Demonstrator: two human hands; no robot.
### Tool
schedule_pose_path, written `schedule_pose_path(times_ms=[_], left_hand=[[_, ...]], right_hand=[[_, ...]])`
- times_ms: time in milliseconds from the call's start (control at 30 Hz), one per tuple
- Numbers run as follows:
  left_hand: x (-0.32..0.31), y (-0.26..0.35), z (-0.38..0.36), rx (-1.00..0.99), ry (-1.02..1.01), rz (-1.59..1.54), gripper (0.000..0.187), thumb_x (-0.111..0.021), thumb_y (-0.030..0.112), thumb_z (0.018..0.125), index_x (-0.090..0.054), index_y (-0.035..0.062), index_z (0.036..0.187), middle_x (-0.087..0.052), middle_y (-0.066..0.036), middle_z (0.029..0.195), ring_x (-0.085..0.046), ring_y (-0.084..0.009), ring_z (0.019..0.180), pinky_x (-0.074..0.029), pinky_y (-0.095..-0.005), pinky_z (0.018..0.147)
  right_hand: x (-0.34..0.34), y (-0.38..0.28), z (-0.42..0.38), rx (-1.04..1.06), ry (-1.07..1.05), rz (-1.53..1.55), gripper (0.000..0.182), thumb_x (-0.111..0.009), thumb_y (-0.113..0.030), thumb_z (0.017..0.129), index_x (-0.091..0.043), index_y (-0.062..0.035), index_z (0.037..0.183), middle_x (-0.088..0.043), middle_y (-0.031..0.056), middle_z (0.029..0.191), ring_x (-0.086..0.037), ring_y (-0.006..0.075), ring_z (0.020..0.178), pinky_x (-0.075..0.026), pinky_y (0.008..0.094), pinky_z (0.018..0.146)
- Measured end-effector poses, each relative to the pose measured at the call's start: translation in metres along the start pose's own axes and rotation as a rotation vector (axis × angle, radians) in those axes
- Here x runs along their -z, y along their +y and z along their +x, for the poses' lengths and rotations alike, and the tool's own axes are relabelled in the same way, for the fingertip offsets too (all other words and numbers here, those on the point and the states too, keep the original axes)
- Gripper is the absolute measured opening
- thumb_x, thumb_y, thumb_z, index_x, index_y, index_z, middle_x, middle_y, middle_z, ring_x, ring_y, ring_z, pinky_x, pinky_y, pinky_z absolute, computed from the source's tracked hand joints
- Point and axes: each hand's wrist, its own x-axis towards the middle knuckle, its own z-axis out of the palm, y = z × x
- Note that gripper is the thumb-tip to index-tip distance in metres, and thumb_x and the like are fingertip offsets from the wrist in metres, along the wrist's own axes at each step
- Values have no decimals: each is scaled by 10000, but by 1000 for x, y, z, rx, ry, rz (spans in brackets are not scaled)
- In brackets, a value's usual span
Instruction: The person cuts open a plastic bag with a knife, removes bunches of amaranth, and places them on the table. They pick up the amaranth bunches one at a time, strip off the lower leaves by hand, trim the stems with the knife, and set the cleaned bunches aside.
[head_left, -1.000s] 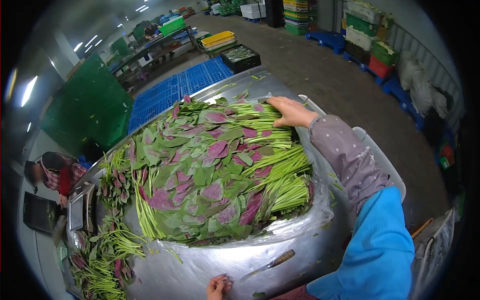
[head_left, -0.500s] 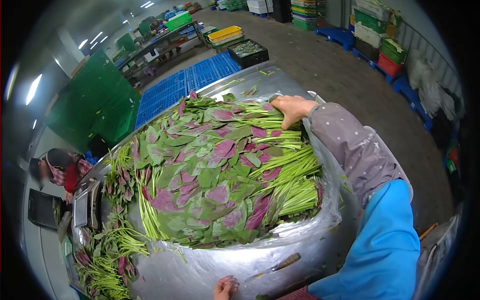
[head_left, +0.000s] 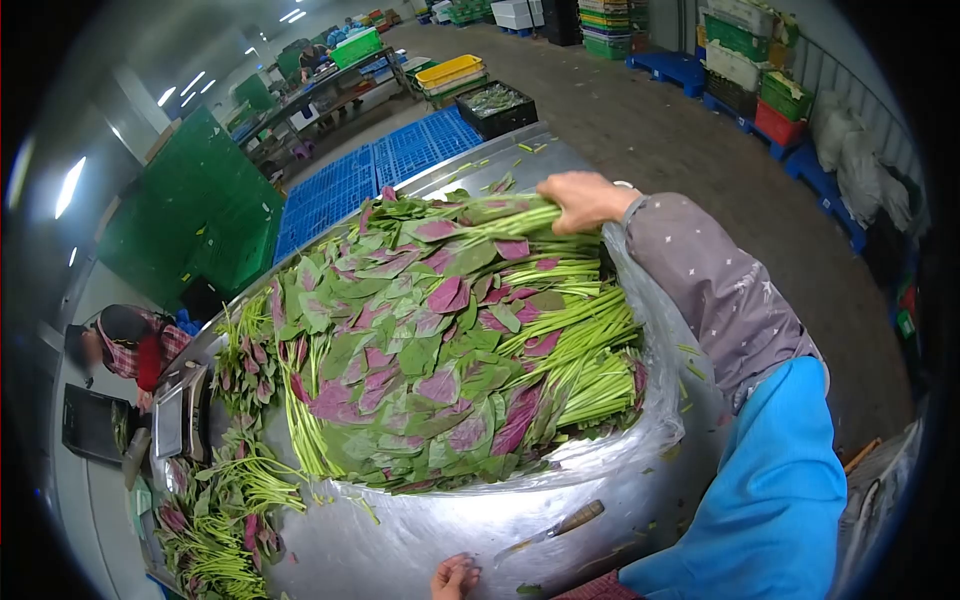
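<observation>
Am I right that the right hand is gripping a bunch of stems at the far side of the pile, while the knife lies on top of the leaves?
Not quite: the head view shows the knife lying on the metal table, in front of the pile, not on the leaves. The right hand does grip a bunch of stems at the far side.

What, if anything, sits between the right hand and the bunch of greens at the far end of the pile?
Nothing visible. The right hand is already closed on the stem end of the top bunch, which sits above the big pile of greens. The left hand rests on the steel table, near the knife.
</observation>
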Motion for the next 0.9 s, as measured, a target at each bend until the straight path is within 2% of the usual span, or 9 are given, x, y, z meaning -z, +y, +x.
schedule_pose_path(times_ms=[133, 233, 400, 533, 600, 667, 733, 800, 900], left_hand=[[2, -7, 8, 18, -2, 18, 223, -516, 134, 860, -526, 14, 1048, -573, -40, 853, -502, -103, 692, -416, -212, 613], [2, -9, 8, 49, 1, 42, 238, -511, 135, 862, -517, 6, 1062, -568, -44, 862, -499, -102, 704, -413, -209, 624], [-11, 10, -4, 30, -47, 36, 251, -511, 148, 866, -511, 10, 1075, -565, -37, 860, -500, -105, 708, -417, -213, 639], [-6, 10, -9, 24, -45, 73, 246, -523, 166, 866, -517, 23, 1066, -564, -21, 855, -514, -105, 726, -432, -223, 660], [-9, 12, -11, 21, -15, 8, 238, -527, 152, 862, -520, 21, 1060, -563, -22, 848, -516, -105, 727, -433, -220, 655], [3, 2, -3, 18, -37, -15, 235, -530, 143, 859, -522, 18, 1058, -569, -29, 858, -521, -106, 728, -434, -216, 650], [3, -3, -1, -2, -92, 12, 232, -519, 140, 863, -521, 13, 1058, -580, -44, 891, -535, -114, 753, -440, -217, 663], [-13, 3, -11, 18, -67, 20, 228, -512, 140, 866, -523, 8, 1052, -586, -47, 900, -542, -116, 763, -442, -211, 669], [-15, -3, -12, 23, -92, 86, 246, -499, 138, 867, -503, 8, 1076, -575, -73, 963, -545, -145, 818, -448, -239, 706]], right_hand=[[-36, 10, -7, -9, -201, 184, 556, -631, -325, 647, -462, 4, 1062, -528, 186, 1054, -503, 324, 997, -401, 382, 808], [-44, 11, -9, 55, 3, 47, 494, -635, -319, 659, -472, -5, 1003, -565, 188, 967, -540, 315, 944, -424, 420, 756], [-47, 3, -17, 0, 12, -37, 508, -613, -287, 696, -449, -29, 1102, -537, 170, 1007, -516, 311, 977, -424, 397, 769], [-34, -1, -44, 128, 371, -20, 614, -648, -225, 703, -378, -53, 1227, -502, 168, 1115, -498, 325, 1007, -416, 392, 838], [-6, -21, -73, 133, 352, 56, 635, -669, -198, 677, -389, -48, 1227, -479, 158, 1165, -465, 312, 1067, -409, 379, 873], [1, -31, -107, 231, -21, 259, 646, -687, -198, 652, -408, -45, 1214, -458, 149, 1192, -439, 292, 1104, -406, 373, 883], [-7, -40, -135, 235, -143, 110, 645, -701, -190, 626, -431, -32, 1191, -457, 142, 1194, -452, 278, 1094, -412, 370, 873], [-32, -33, -145, 207, -113, 64, 676, -706, -163, 602, -417, -33, 1200, -438, 143, 1211, -436, 280, 1112, -398, 378, 888], [-59, -32, -144, 227, 128, 41, 701, -709, -109, 546, -417, -48, 1180, -396, 137, 1233, -403, 279, 1131, -361, 366, 845]])
